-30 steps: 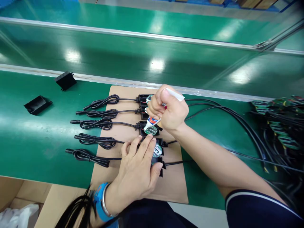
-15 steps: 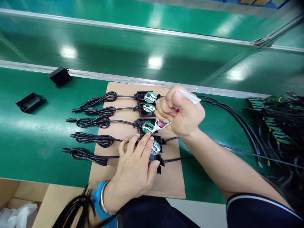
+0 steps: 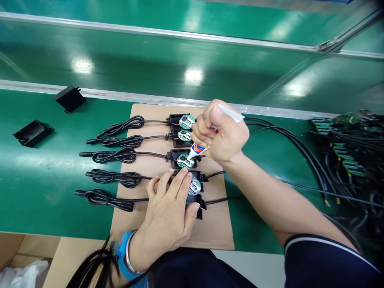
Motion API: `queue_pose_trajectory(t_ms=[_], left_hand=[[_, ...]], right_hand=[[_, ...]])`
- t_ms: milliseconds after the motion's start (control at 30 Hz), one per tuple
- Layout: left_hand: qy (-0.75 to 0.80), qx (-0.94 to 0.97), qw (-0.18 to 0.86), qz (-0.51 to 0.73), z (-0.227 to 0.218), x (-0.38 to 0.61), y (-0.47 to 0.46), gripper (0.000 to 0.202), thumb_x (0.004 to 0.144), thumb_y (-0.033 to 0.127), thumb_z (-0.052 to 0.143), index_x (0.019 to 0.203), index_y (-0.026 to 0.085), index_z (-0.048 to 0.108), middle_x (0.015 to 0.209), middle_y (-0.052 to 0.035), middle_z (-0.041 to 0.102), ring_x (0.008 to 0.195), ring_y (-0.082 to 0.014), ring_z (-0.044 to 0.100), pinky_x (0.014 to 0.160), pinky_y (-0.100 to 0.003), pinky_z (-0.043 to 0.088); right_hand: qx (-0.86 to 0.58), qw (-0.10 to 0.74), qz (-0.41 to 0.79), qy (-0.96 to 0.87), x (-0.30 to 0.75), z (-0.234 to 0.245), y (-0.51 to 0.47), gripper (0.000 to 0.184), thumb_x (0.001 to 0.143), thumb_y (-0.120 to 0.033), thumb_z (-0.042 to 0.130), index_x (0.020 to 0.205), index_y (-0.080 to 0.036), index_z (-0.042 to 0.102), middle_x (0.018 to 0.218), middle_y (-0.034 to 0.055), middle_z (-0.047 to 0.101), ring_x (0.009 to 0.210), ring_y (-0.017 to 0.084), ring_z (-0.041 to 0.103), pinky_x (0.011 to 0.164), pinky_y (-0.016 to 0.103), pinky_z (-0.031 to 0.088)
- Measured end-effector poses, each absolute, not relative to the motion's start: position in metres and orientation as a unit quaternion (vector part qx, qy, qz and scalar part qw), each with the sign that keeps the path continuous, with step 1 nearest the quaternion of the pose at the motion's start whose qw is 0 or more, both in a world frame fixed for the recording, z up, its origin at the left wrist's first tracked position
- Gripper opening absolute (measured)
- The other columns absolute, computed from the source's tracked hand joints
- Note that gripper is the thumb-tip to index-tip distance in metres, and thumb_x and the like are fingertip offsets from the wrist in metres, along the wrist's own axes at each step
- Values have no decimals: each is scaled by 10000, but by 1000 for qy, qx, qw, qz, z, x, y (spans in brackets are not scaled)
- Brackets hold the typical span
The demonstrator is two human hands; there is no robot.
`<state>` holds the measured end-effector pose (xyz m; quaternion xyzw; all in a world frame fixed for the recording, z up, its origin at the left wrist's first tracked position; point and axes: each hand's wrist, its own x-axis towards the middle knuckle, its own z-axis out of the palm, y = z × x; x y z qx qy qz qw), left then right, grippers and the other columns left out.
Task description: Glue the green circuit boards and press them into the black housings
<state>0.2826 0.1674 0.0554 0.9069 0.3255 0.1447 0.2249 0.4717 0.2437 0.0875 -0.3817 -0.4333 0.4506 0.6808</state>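
Observation:
My right hand point(image 3: 223, 130) is wrapped round a glue tube point(image 3: 198, 150), nozzle down, its flattened white end sticking out above the thumb. The nozzle tip meets a round green circuit board point(image 3: 185, 161) that carries a white bead and sits in a black housing point(image 3: 174, 155). My left hand point(image 3: 169, 204) lies with fingers stretched over the lower housings, fingertips near that board's lower edge. Beside its fingers shows another round board point(image 3: 195, 186) with white on it. Farther up are two more boards, one at the top point(image 3: 186, 121) and one below it point(image 3: 184, 135), both with white beads.
Coiled black cables point(image 3: 118, 155) run left from the housings over a cardboard sheet point(image 3: 210, 236). An empty black housing point(image 3: 33, 133) and a ribbed black cover point(image 3: 70, 98) lie on the green bench at left. Boards and cables point(image 3: 349, 160) are heaped at right.
The nozzle has moved up and left along the board, and the white bead on it now looks fuller. My left hand stays in place over the housings. The whole view has shifted slightly.

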Motion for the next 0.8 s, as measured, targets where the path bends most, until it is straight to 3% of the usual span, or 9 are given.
queue_pose_trajectory(t_ms=[200,333,500,567,633,700,800], left_hand=[[331,901,240,143,56,284,172,529,991,352,431,1469,130,388,1525,-95,438,1350,-294,348,1081,-462,194],[329,892,259,173,55,280,175,535,986,330,435,1477,133,357,1479,-104,485,1350,-283,361,1079,-451,221],[340,832,283,334,64,270,176,397,958,244,476,1349,174,491,1303,-105,601,1242,-249,488,1075,-444,334],[329,790,369,363,73,271,171,315,954,246,518,1261,208,574,1207,-82,635,1151,-225,553,1023,-408,417],[288,732,524,327,82,279,162,274,969,310,532,1208,220,633,1154,-77,649,1042,-203,603,930,-362,492],[247,658,655,278,89,293,151,322,977,435,520,1096,190,692,1088,-94,662,941,-196,620,855,-343,525],[253,528,760,282,92,318,137,459,919,581,565,820,150,688,857,-74,655,777,-164,601,764,-313,532]], right_hand=[[-397,692,420,-433,475,80,248,457,783,-537,666,596,-247,366,444,-70,213,359,92,165,333,273,172],[-365,735,375,-431,487,89,234,375,803,-439,664,603,-244,414,443,-72,196,343,84,168,340,267,151],[-364,771,302,-427,490,121,191,366,856,-399,626,630,-233,391,479,-55,220,360,93,197,355,272,204],[-359,790,248,-431,481,130,171,377,871,-417,623,644,-234,382,488,-46,250,366,106,241,358,280,250],[-362,791,197,-451,466,130,153,419,876,-464,629,650,-233,363,484,-37,297,376,130,322,368,300,324],[-372,790,117,-473,448,121,136,447,893,-538,581,656,-240,348,468,-34,304,375,158,370,371,331,379],[-352,799,-71,-483,431,94,114,392,892,-585,488,683,-272,378,491,-34,280,370,184,381,352,369,403]])
